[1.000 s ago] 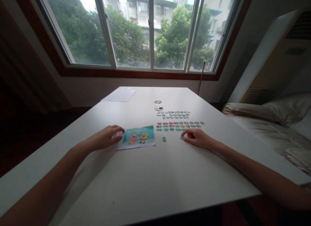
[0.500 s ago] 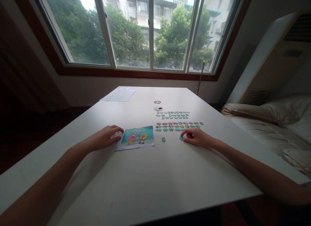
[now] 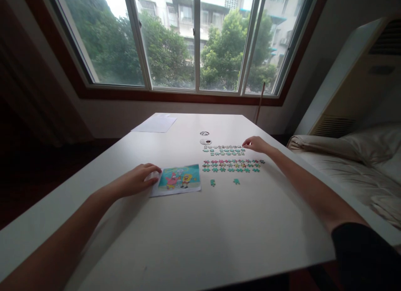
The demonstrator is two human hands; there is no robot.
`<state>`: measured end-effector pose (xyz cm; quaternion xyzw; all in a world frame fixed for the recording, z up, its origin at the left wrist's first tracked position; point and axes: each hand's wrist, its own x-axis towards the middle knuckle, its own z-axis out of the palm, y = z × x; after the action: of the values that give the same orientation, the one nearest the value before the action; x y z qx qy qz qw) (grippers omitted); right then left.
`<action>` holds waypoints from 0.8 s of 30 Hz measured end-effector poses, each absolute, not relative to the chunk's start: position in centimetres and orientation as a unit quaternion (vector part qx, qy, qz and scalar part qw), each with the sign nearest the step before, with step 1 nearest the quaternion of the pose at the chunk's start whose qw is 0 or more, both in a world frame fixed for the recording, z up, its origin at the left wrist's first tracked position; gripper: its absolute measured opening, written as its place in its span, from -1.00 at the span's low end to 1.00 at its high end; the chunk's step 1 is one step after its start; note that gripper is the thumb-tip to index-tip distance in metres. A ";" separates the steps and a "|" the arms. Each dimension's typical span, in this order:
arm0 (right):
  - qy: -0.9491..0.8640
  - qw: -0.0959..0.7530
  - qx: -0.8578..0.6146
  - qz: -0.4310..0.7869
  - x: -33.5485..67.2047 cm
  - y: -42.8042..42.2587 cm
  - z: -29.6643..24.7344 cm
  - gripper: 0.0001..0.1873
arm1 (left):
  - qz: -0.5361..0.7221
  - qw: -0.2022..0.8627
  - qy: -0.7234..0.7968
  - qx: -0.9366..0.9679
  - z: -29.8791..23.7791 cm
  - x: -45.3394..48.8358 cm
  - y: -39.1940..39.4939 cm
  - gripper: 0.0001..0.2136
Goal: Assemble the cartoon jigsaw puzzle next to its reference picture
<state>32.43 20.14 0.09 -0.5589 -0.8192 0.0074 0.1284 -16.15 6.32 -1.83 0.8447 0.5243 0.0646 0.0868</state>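
On the table's left side, my left hand (image 3: 139, 180) lies with curled fingers and thumb on the left margin of a cartoon picture sheet (image 3: 180, 178), holding it. My right hand (image 3: 257, 144) reaches to the right end of the farthest row of jigsaw pieces (image 3: 221, 147), its fingertips pinched at a small jigsaw piece mostly hidden by them. Several rows of teal and pink jigsaw pieces (image 3: 231, 165) lie nearer. Below these rows, a teal jigsaw piece (image 3: 213, 182) and another teal jigsaw piece (image 3: 236, 181) lie apart from each other.
Two small round items (image 3: 206, 142) lie beyond the rows. White papers (image 3: 155, 124) rest at the far left of the white table (image 3: 194, 236). A window (image 3: 194, 44) is behind the table, and a light sofa (image 3: 338, 157) stands at the right.
My right hand has left the teal piece below the rows and moved away from me to the farthest row's right end. That piece stays on the table. My left hand keeps its place.
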 end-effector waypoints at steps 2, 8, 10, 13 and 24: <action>-0.812 0.120 -0.571 0.009 32.4 21.5 -0.7 -0.80 | 0.069 0.090 0.525 0.844 -1.8 -16.2 6.3 -0.60; -0.791 0.114 -0.601 0.022 31.8 24.0 -2.1 -0.76 | 0.073 0.096 0.527 0.841 -1.8 -16.2 6.4 -0.60; -0.785 0.113 -0.608 0.030 31.6 24.4 -2.3 -0.75 | 0.075 0.099 0.528 0.840 -1.9 -16.2 6.4 -0.60; -0.779 0.110 -0.616 0.043 31.4 24.8 -2.5 -0.78 | 0.076 0.100 0.530 0.839 -2.0 -16.3 6.4 -0.59; -0.778 0.167 -0.605 0.038 30.2 23.5 -1.5 -0.83 | 0.074 0.100 0.531 0.838 -1.8 -16.1 6.4 -0.60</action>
<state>30.21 23.50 -1.49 -0.6046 -0.7780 0.0377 0.1668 -16.15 6.36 -1.82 0.8379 0.5315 0.0740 0.0999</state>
